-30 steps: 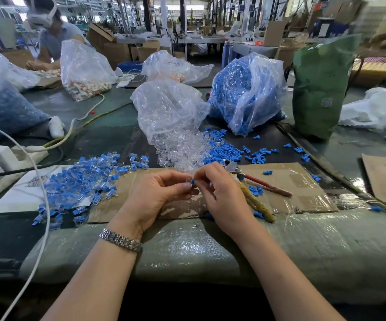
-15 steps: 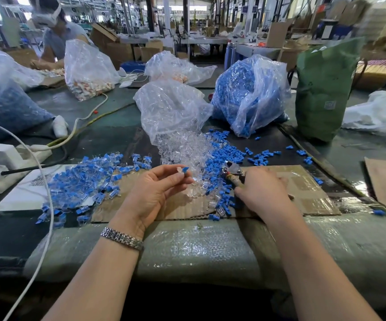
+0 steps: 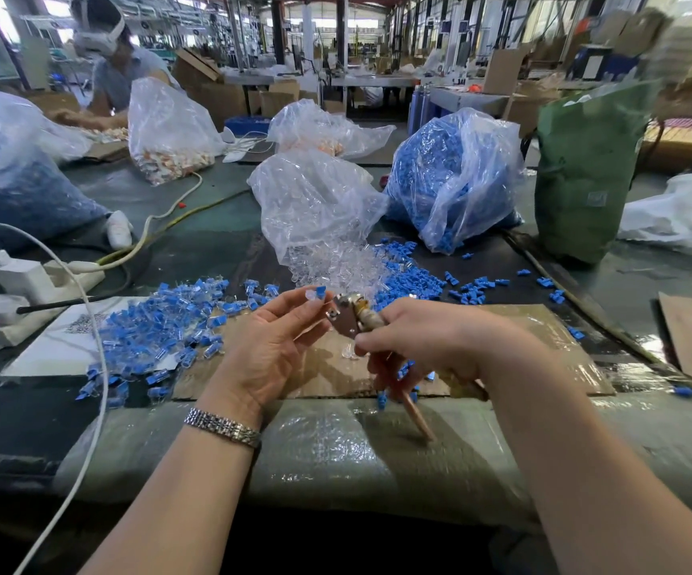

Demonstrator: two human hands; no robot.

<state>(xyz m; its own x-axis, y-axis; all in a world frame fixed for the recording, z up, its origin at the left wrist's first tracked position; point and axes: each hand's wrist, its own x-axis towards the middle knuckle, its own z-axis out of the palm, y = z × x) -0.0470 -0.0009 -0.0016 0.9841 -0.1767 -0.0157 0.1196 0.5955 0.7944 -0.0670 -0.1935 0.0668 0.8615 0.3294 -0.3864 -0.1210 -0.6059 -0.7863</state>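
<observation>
My left hand pinches a small clear part with a blue cap between thumb and fingertips, lifted above the cardboard sheet. My right hand grips a pair of pliers by their handles; the metal jaws point left, close beside the small part. One reddish handle sticks out below the hand. A heap of assembled blue-and-clear parts lies to the left. Loose clear pieces and blue caps lie just beyond my hands.
A clear bag and a bag of blue caps stand behind the piles. A green bag stands at the right. A power strip with white cables lies at the left. Another person works at the far left.
My right hand has picked the pliers up off the cardboard and brought the jaws to the part in my left hand. The left hand has stayed raised with the part.
</observation>
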